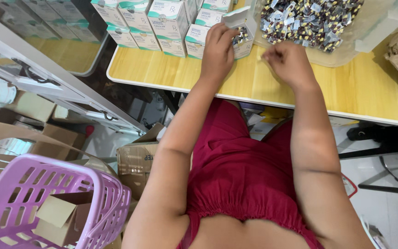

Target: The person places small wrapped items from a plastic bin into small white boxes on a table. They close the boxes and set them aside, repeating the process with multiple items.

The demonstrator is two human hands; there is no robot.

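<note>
Pink basket (pixel 47 193), cardboard boxes (pixel 137 161)

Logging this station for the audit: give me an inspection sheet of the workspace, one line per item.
Surface: yellow wood-look table, white edge.
Job's things: open small carton with blister strips inside; clear bag of blister strips.
Clutter: stacked white-and-green cartons at left.
Grippers: left hand on the open carton; right hand closed, contents hidden.
Cables: nothing seen.
Surroundings: pink basket holding a cardboard box; more cardboard boxes under the table.
</note>
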